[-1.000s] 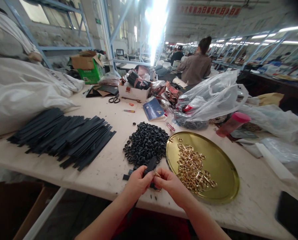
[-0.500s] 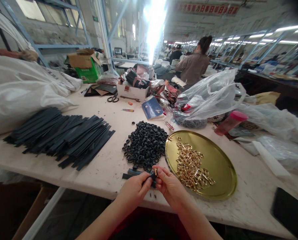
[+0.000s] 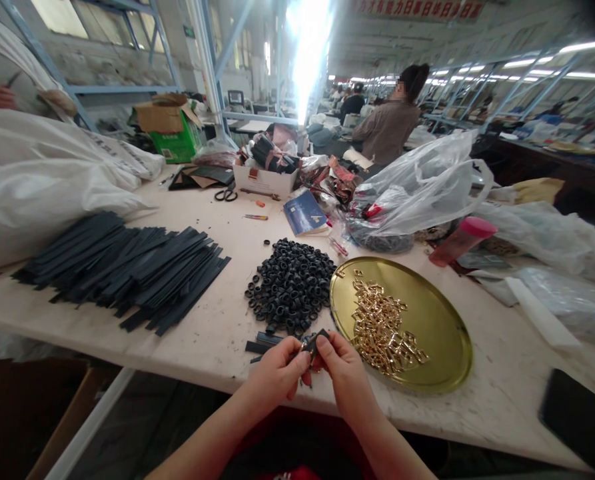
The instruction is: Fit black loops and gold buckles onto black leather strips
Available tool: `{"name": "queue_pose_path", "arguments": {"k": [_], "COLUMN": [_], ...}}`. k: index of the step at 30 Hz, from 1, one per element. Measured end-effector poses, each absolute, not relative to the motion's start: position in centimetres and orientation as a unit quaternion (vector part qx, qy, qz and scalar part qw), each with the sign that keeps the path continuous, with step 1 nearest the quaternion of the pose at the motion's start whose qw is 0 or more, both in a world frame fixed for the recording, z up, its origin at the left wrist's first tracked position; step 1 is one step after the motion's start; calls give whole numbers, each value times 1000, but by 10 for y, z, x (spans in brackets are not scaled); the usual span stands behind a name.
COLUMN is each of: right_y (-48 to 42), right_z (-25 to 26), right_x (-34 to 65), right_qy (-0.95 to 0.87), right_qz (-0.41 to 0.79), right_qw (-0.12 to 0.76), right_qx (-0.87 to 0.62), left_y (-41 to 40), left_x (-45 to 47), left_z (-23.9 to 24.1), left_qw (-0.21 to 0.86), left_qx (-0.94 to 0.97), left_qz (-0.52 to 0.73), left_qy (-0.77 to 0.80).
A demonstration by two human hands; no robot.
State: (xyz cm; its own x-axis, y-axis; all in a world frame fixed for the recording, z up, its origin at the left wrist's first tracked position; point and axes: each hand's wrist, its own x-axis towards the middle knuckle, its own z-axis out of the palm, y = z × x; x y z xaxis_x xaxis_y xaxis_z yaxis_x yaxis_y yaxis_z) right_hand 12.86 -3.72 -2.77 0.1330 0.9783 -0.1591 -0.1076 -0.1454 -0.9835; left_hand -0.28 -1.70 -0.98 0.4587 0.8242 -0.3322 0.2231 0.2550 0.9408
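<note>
Close to the table's front edge, my left hand (image 3: 280, 368) and my right hand (image 3: 344, 368) are both closed on a black strap (image 3: 320, 336). Fingertips pinch it from either side. A small gold buckle shows only partly between the fingers at the strap. Just beyond my hands lies a heap of small black loops (image 3: 294, 283). Beside my right hand is a round gold tray (image 3: 442, 333) with many gold buckles (image 3: 377, 320) piled in it. A few loose black strips (image 3: 262, 347) rest by my left hand.
A stack of black strips (image 3: 127, 267) lies at left, before a white sack (image 3: 42, 173). Scissors (image 3: 226, 195), a blue booklet (image 3: 304, 213), a plastic bag (image 3: 417, 187) and a pink-lidded bottle (image 3: 462, 241) stand farther back. A dark phone-like slab (image 3: 577, 417) lies at right.
The strap's end has come up between my hands, and the right thumb now presses on it. The gold buckle, earlier upright at my right fingertips, is now mostly covered by fingers.
</note>
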Motion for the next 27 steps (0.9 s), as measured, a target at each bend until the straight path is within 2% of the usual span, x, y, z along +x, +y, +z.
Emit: {"name": "queue_pose_path", "arguments": {"k": [6,12,19,24,27], "right_y": [-41,-53,-52,-56,-56], "right_z": [-32,-36,-33,-36,-39], "right_x": [127,133,136,137,139], "right_qy": [-471,-592,-500,-580,-581], "right_qz": [405,248,332,277,315], "right_qw": [517,507,502,485,480], "right_qx": [-589,-575,-623,-594,-577], "left_y": [-22,-25,-28,-26,-28], "left_x": [2,2,5,5,2], "left_z": [-10,-3,-5,-8,-9], "left_qw": [616,529,556,554,545], "left_qx": [560,639,630,610,609], "left_qz": [257,242,217,218,216], "left_qy": [491,503,497,523,533]}}
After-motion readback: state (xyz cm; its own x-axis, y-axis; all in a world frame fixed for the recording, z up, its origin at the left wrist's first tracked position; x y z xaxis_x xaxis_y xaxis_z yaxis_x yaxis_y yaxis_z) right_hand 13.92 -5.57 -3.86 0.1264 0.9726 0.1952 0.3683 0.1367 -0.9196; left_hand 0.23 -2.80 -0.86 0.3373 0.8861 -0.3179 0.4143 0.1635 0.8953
